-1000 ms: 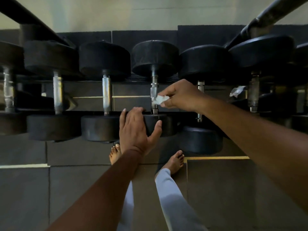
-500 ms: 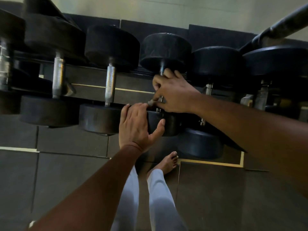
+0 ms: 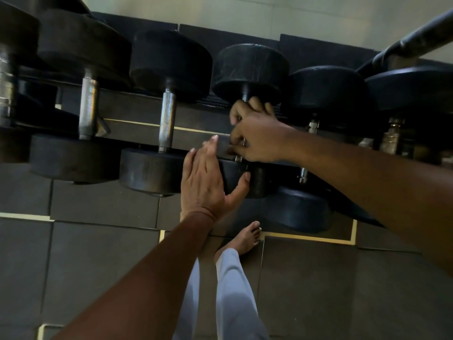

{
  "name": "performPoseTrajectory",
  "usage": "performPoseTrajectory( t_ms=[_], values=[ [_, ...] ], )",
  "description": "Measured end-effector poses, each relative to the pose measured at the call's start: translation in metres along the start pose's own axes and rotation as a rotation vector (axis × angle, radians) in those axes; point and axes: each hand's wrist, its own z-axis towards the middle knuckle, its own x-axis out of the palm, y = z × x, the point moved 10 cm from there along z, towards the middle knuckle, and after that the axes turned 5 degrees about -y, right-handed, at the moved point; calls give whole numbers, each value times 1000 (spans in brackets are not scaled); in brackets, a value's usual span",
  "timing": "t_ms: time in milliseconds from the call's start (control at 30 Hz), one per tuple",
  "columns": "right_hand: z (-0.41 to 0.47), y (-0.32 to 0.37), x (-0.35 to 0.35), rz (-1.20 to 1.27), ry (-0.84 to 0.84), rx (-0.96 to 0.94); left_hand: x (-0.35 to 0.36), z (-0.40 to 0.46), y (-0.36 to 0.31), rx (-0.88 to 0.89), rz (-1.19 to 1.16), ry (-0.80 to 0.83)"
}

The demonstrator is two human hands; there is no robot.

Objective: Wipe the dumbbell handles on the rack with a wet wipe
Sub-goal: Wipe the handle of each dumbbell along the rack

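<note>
Dumbbells sit side by side on the rack (image 3: 201, 133), each laid front to back with one black head toward the wall and one toward the person. The dumbbell being worked on (image 3: 250, 69) lies near the middle of the row, its far head round and dark, its near head (image 3: 235, 177) just under the person's left hand. Its handle (image 3: 239, 158) is almost wholly covered: only a short bit of metal shows below the right hand (image 3: 255, 138), whose fingers are curled around the bar, thumb side toward the camera. The wet wipe cannot be made out in this dim view; it may be tucked inside that grip, but I cannot tell.

The left hand (image 3: 206, 182) rests flat against the near head, fingers straight and close together pointing up, thumb spread out to the right across the rubber face.

To the left, a neighbouring dumbbell's knurled steel handle (image 3: 167, 119) stands bare between its two heads, and another handle (image 3: 88, 106) shows further left. To the right, more dumbbells sit in shadow. Below, a bare foot (image 3: 247, 238) and pale trouser legs (image 3: 230, 295) stand on dark floor tiles (image 3: 98, 266) edged with light strips.
</note>
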Motion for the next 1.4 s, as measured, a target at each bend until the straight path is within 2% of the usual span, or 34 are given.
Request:
performPoseTrajectory(
  t_ms=[133,333,433,567,733,833,1100,1233,1333,1400],
  values=[
    [-27,-33,11,177,-10,113,-4,0,0,-4,-17,-21],
    [-53,-71,56,631,42,472,0,0,3,-14,-13,-11],
    [-52,-74,67,755,33,524,1,-1,2,-10,-15,-11],
    [-40,-75,77,796,32,547,1,-1,3,-10,0,-15],
    [-50,-70,78,897,157,576,-1,-1,2,-7,2,-32],
    [-50,-68,83,1007,117,606,-1,-1,1,1,-1,-30],
    [-46,-79,80,1018,9,642,1,-1,3,-11,-7,-16],
    [-55,-72,47,1073,-180,568,0,-1,1,-7,-29,-20],
    [-47,-61,21,840,-376,456,0,-1,3,-10,-29,-17],
    [-39,-47,18,696,-347,359,1,-1,3,-13,-37,-12]
  ],
)
